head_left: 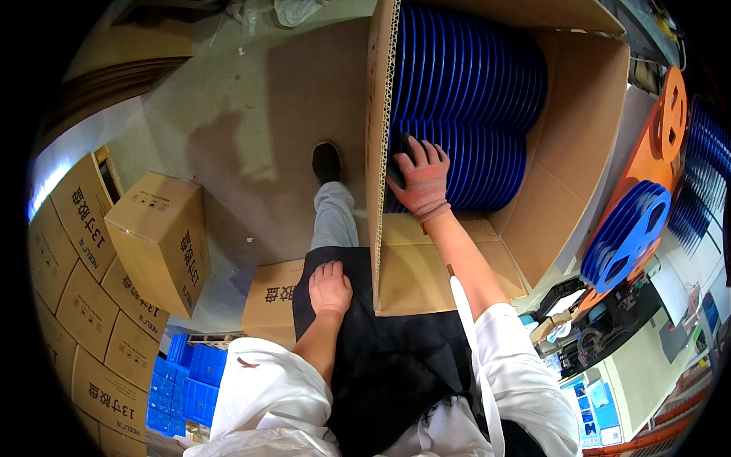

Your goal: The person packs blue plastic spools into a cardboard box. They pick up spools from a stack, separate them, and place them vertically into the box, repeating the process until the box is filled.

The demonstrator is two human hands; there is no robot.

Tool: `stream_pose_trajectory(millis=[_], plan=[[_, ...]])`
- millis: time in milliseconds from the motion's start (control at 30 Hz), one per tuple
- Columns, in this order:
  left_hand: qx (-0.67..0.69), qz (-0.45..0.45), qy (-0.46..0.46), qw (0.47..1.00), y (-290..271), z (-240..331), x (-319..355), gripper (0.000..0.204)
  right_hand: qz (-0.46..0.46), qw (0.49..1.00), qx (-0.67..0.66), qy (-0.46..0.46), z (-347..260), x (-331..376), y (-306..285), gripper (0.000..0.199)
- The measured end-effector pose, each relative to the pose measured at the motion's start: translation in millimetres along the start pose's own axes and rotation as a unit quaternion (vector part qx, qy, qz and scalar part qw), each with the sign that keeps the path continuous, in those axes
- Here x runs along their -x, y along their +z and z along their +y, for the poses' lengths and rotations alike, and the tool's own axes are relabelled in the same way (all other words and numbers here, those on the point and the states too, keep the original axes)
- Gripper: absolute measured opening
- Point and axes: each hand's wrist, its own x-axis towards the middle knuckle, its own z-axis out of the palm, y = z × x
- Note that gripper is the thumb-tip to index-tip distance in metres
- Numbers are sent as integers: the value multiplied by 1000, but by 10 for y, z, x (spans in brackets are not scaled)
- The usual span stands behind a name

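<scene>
My right hand (421,181), in a red glove with dark fingertips, reaches into an open cardboard box (563,175). Its fingers are spread over the left end of the near row of blue plastic reels (487,167), touching their rims, with the thumb apart from the fingers. Behind it stands a second row of blue reels (472,65), packed upright on edge. How far the fingertips go between the reels is hidden. My bare left hand (330,288) lies open and flat on the black apron (365,350) over my thigh, holding nothing.
Closed cardboard cartons (91,312) are stacked at the left, with a separate carton (160,228) beside them. Blue plastic bins (186,381) stand at lower left. On the right, an orange machine part (647,152) carries several blue reels (628,236), near a worktable (647,373).
</scene>
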Motion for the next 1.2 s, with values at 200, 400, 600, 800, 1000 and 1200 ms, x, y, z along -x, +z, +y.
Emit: stream_pose_trajectory(millis=[200, 400, 600, 800, 1000, 1200], plan=[[-6, 3, 6, 1000, -104, 17, -59, 28, -1, 999, 12, 39, -90, 22, 22, 51], [-15, 25, 21, 999, -515, -75, -255, 29, -26, 995, -18, 93, -40, 505, -1150, 57], [-37, 58, 83, 994, -1022, -427, -818, 43, 183, 810, 9, 556, -421, 2734, -1767, 76], [96, 208, 239, 944, -2401, 387, -1849, 50, 430, 371, -666, 484, -667, 1109, -1420, 81], [-63, 320, 393, 860, -4032, 2369, -2893, 60, 141, 543, -378, 736, 374, 357, -200, 86], [-277, 164, 344, 882, -3965, 2495, -3202, 29, -98, 693, -129, 703, 788, 517, 769, 82]])
